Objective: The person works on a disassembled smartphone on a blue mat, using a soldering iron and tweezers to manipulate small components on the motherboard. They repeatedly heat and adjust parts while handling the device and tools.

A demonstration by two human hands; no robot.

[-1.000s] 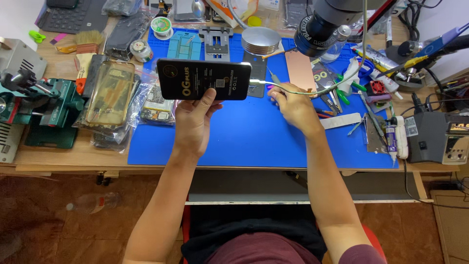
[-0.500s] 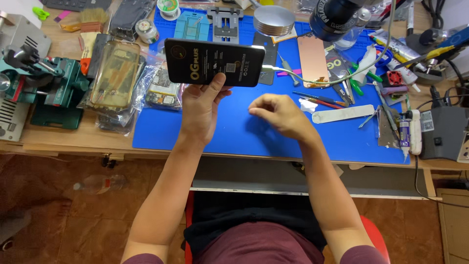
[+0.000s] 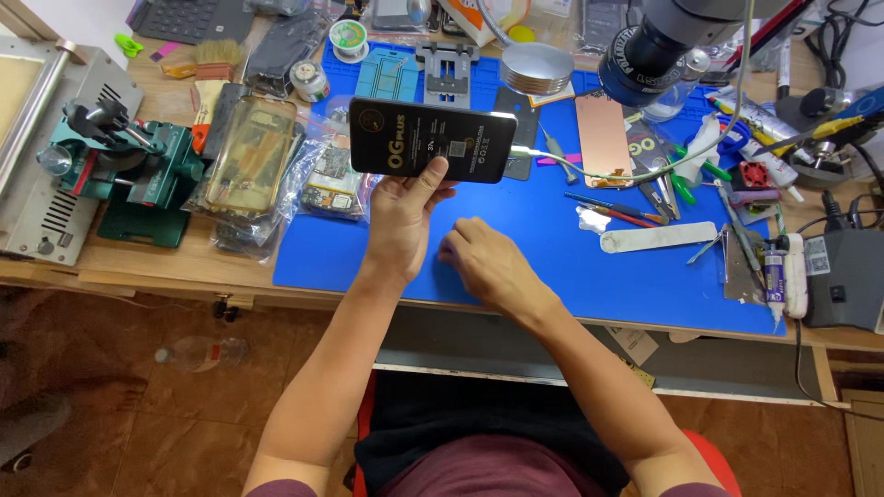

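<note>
The black phone [image 3: 433, 140] hides part of the blue mat [image 3: 552, 248] and the left hand's [image 3: 405, 216] fingers behind it, the right hand's [image 3: 488, 262] fingertips curl out of sight, the microscope [image 3: 663, 41] is cut by the top edge, and the grey machine [image 3: 37, 147] at the bench's left edge is cropped.

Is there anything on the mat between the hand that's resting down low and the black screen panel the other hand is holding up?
Nothing visible. The right hand rests on a bare stretch of the blue mat, just below and to the right of the black panel, which the left hand holds up by its lower edge. The tools and white strip lie off to the right.
</note>
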